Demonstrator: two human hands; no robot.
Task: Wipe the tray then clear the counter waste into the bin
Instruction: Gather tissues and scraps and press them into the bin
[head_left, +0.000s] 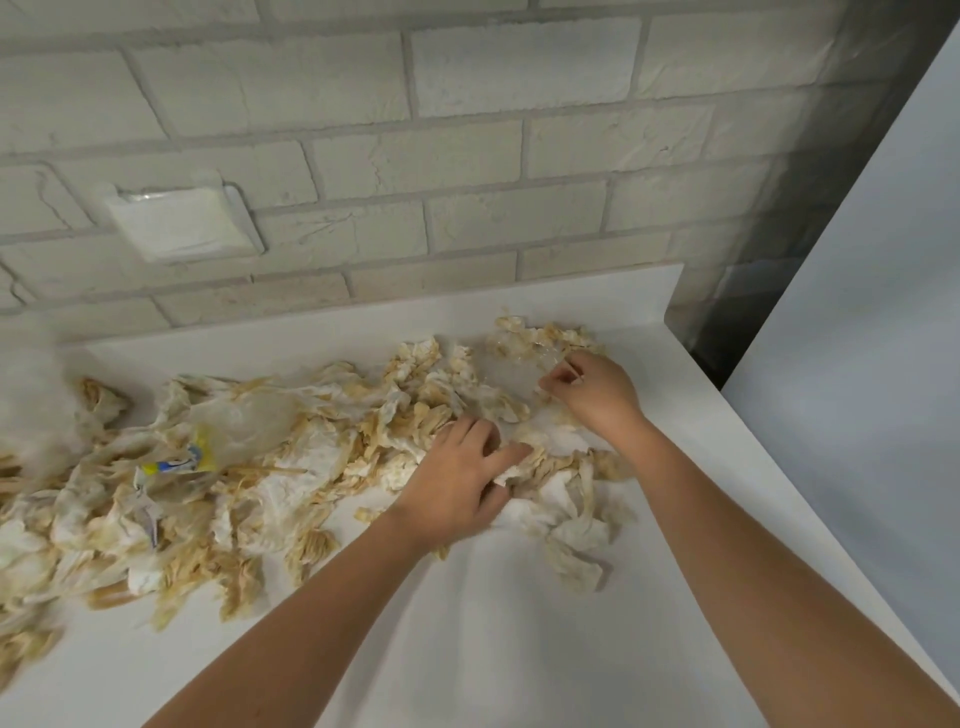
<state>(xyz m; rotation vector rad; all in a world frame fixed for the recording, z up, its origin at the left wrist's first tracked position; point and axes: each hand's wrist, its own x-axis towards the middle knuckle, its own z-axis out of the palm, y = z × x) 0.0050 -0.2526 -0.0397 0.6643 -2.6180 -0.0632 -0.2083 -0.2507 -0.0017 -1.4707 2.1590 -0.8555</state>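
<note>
a: where's the waste?
b: stained paper scraps (249, 467) sprawl over the white counter (467, 623), beneath the brick wall (467, 156).
a: and the hands?
b: left hand (457, 483) curls its fingers round a crumpled wad at the pile's right end. right hand (592, 387) pinches a thin scrap just beyond.

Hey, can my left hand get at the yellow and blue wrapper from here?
Probably yes: the wrapper lies uncovered on the waste pile, to the left of the left hand, with only loose scraps between.
</note>
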